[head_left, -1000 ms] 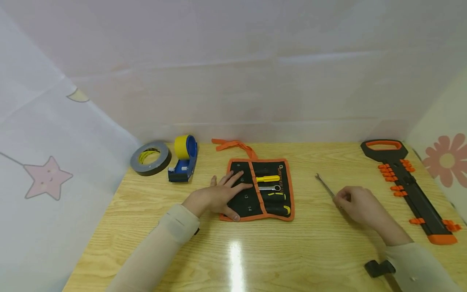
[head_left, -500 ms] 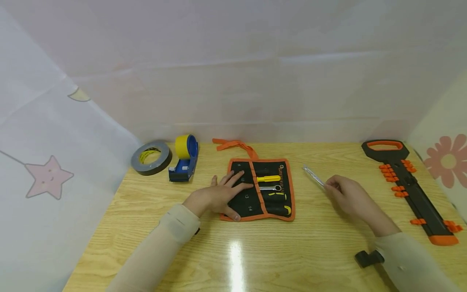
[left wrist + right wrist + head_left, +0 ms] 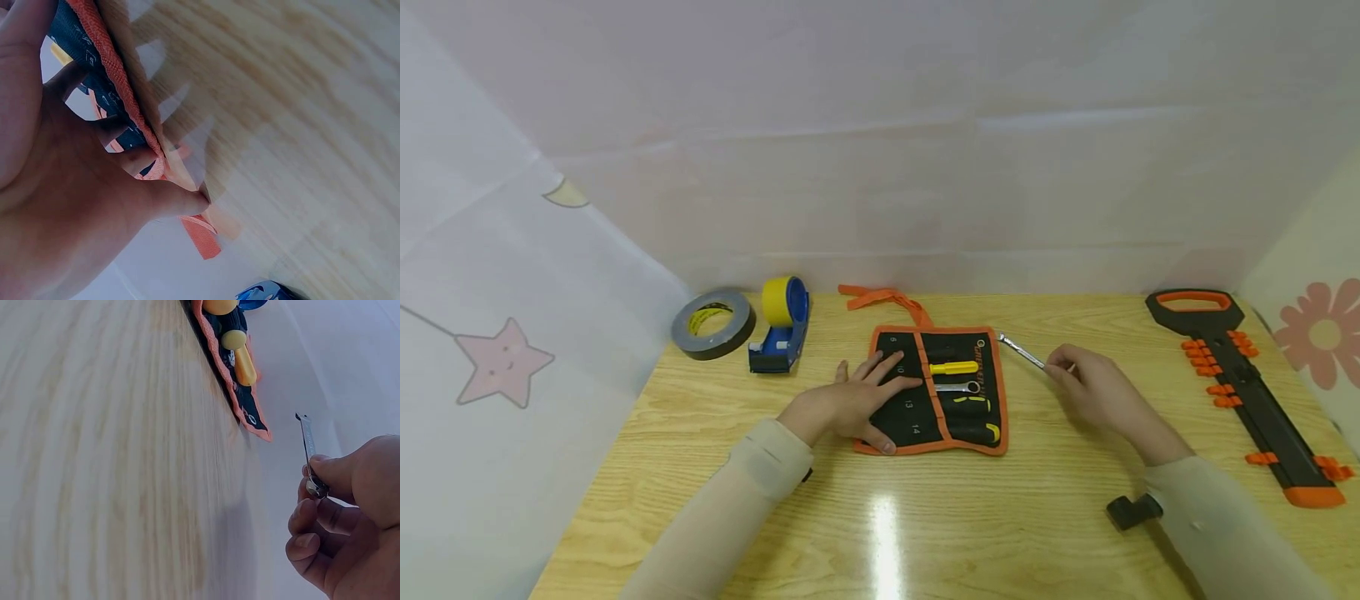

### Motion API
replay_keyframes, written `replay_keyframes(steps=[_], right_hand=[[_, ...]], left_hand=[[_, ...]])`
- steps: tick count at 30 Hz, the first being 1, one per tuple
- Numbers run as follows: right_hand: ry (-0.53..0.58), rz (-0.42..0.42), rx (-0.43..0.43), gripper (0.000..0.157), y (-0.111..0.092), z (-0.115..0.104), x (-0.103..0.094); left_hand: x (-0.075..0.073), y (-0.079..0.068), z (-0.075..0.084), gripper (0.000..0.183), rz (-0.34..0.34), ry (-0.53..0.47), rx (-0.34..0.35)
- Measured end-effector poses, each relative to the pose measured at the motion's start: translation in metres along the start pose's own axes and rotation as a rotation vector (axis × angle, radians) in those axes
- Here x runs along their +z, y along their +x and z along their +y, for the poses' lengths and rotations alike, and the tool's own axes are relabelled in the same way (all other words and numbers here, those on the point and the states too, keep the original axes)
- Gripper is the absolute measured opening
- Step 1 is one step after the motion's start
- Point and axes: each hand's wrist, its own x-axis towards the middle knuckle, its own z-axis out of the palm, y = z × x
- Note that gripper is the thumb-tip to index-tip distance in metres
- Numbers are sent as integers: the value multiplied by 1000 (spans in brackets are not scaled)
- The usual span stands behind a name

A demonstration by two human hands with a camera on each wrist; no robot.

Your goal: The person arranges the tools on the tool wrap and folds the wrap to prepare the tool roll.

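Observation:
My left hand point(image 3: 853, 406) rests with spread fingers on the left half of a black tool pouch point(image 3: 958, 343) with orange edging, which lies flat on the table. In the pouch's pockets sit a yellow-handled tool point(image 3: 953, 367), a wrench point(image 3: 958, 387) with a ring end and black tools point(image 3: 973, 429) with yellow marks. To the right of the pouch, my right hand point(image 3: 1097, 392) pinches a small silver wrench point(image 3: 1021, 351) between thumb and fingers. Its free end points at the pouch's upper right corner. In the right wrist view the wrench point(image 3: 307, 440) is held off the table.
A grey tape roll point(image 3: 713, 325) and a blue tape dispenser point(image 3: 786, 325) with yellow tape stand at the back left. An orange tie strap point(image 3: 887, 297) trails behind the pouch. At the right lies a black rack point(image 3: 1247, 392) with orange clips. White cloth walls enclose the table.
My right hand has moved left and slightly away from me with the wrench, bringing its free end close to the pouch. The left hand has stayed in place.

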Motion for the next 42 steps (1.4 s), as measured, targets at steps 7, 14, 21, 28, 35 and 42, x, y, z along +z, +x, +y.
replay_keyframes(steps=[7, 14, 21, 28, 35, 42], right_hand=[[14, -5, -19, 15, 11, -7, 3], [6, -16, -25, 14, 21, -12, 6], [25, -36, -31, 15, 34, -19, 12], [7, -54, -54, 16, 45, -25, 21], [12, -74, -77, 18, 55, -30, 29], [21, -107, -88, 19, 65, -34, 37]], left_hand=[[0, 1, 0, 107, 0, 6, -3], [1, 1, -1, 107, -1, 9, -5], [0, 0, 0, 108, 3, 12, -4], [0, 1, 0, 108, 4, 16, 1], [1, 1, 0, 108, 6, 17, -1], [-1, 0, 1, 108, 3, 16, -1]])
